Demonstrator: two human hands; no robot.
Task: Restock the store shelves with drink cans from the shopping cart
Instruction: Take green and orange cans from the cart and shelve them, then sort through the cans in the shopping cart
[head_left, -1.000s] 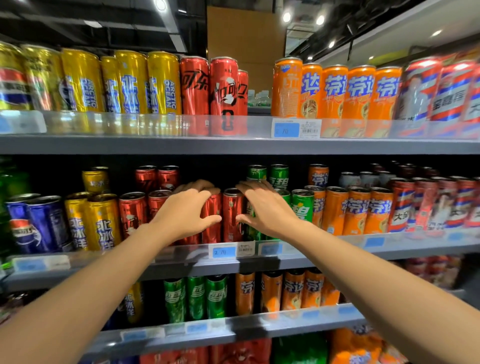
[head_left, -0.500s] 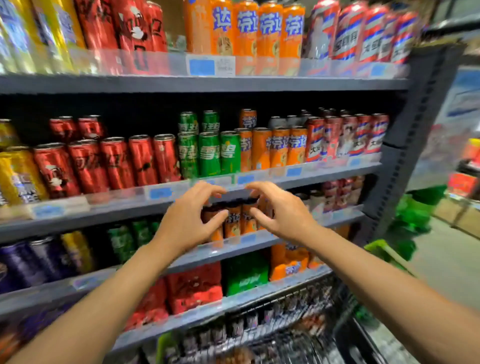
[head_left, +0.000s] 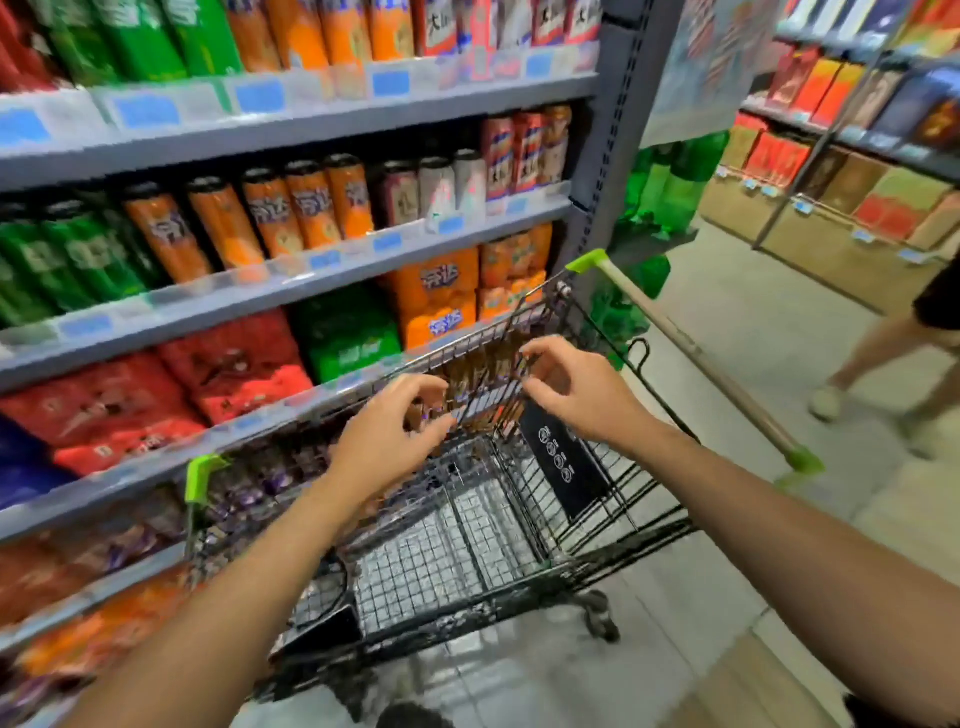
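A black wire shopping cart is seen standing close beside the store shelves, with green corner caps and a long handle that is run out to the right. Both hands are held out over the cart's far side. The left hand is kept with its fingers loosely curled and spread, and nothing is gripped in it; its fingertips are placed just beside the upper wire rim. The right hand is likewise held half open with bent fingers, and no can is held in it either.

A row of brown drink cans is seen upright behind the wire wall of the cart, between the two hands and just beyond the fingertips. Whether the cans are touched by any finger cannot be told, because the picture is blurred there. More cans with purple markings are lined along the cart's shelf-side wall, below and to the left of the left hand.

On the shelves, orange cans and green cans are set in rows at mid height, with red and white cans further right. Wrapped multipacks in red, green and orange are stacked on the shelf below, just behind the cart. The legs of another person are seen in the aisle at the right edge.
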